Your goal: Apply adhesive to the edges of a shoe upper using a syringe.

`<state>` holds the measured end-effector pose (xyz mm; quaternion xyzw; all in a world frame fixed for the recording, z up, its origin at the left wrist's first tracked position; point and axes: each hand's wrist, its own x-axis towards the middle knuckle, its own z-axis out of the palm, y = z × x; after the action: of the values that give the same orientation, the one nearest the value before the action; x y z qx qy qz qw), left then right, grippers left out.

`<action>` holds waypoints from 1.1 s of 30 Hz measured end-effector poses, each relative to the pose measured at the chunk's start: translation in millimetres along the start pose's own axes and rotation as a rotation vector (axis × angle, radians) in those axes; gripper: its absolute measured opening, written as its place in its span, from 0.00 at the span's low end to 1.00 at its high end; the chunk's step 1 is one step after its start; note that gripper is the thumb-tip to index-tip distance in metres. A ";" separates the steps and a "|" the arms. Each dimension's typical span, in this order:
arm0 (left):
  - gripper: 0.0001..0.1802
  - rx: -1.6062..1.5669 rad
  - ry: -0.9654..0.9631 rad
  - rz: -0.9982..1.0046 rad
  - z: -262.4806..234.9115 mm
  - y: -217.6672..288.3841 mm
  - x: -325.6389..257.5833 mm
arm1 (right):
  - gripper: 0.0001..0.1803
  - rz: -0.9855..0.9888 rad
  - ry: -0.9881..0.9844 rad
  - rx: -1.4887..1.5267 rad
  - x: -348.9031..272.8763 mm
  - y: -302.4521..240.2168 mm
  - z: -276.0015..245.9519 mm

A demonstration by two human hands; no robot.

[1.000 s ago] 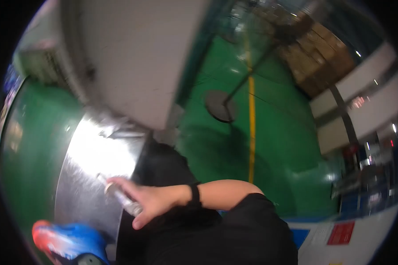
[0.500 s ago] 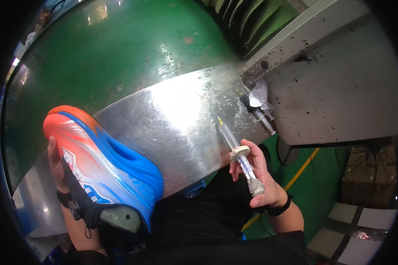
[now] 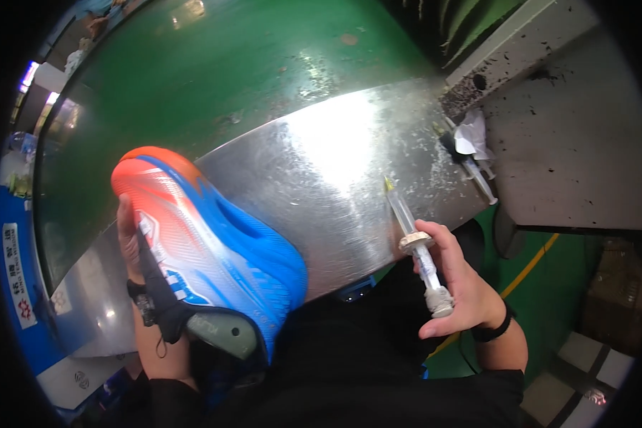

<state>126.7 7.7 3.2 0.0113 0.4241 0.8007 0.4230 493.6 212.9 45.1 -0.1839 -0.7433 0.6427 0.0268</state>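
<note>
An orange, white and blue running shoe rests in my left hand, tilted sideways with its orange toe pointing away and its blue sole toward the right. My left fingers wrap round its lace side; a dark last with a hole shows in the shoe's opening. To the right, my right hand grips a clear syringe by its barrel and plunger end. Its yellow tip points up and away, over the metal surface. Whitish crusted material covers the syringe's flange and plunger end. Tip and shoe are apart.
Beneath lies a shiny metal plate, edged by a green surface. At the far right of the plate lie other syringes and a crumpled white tissue, beside a stained grey machine panel. Cardboard boxes stand lower right.
The whole view has swung left, so the shoe, syringe and table appear farther right. Both hands keep their holds on the shoe and the syringe.
</note>
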 end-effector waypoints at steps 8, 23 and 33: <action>0.25 0.279 -0.331 0.155 -27.1 24.7 -2.9 | 0.78 -0.220 0.059 0.606 -0.3 -31.5 23.5; 0.40 0.332 -0.550 0.348 7.0 26.6 -43.7 | 0.54 -0.326 -0.573 0.862 71.0 -135.8 84.0; 0.40 0.405 -0.677 0.465 12.5 29.6 -47.5 | 0.54 -0.330 -0.590 1.059 87.2 -132.3 102.4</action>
<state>142.1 -24.9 47.8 0.4498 0.3963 0.7265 0.3358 352.6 128.9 137.9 0.1568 -0.3189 0.9347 0.0067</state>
